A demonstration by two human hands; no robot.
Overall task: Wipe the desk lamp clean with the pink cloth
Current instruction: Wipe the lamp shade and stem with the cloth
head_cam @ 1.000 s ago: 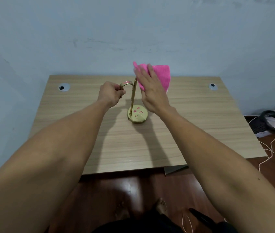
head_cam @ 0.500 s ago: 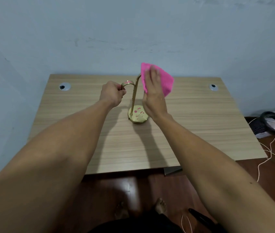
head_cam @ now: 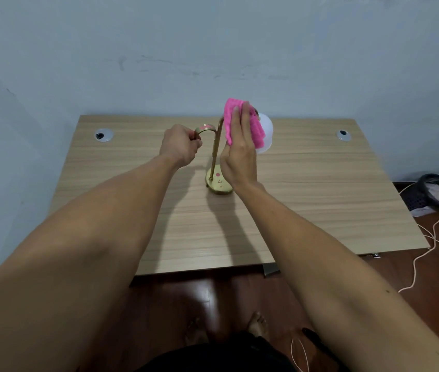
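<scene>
Desk lamp (head_cam: 215, 154): brass stem upright, long axis vertical, round base mid-desk (head_cam: 320, 197), nearer the far edge. White shade (head_cam: 266, 130) right of the stem. My left hand (head_cam: 180, 145) curls round its arched arm. My right hand (head_cam: 240, 151), fingers straight, presses the pink cloth (head_cam: 230, 122) on the shade. The desktop runs wide on both sides.

Single view, head-worn wide-angle camera: looks forward and steeply down across the table (head_cam: 320, 197), whose near edge lies below mid-frame. Forearms (head_cam: 105, 224) enter from the lower corners; left hand (head_cam: 179, 146) and right hand (head_cam: 240, 159) lie near centre. Wall (head_cam: 213, 49) fills the upper third, floor (head_cam: 226, 296) the bottom.
</scene>
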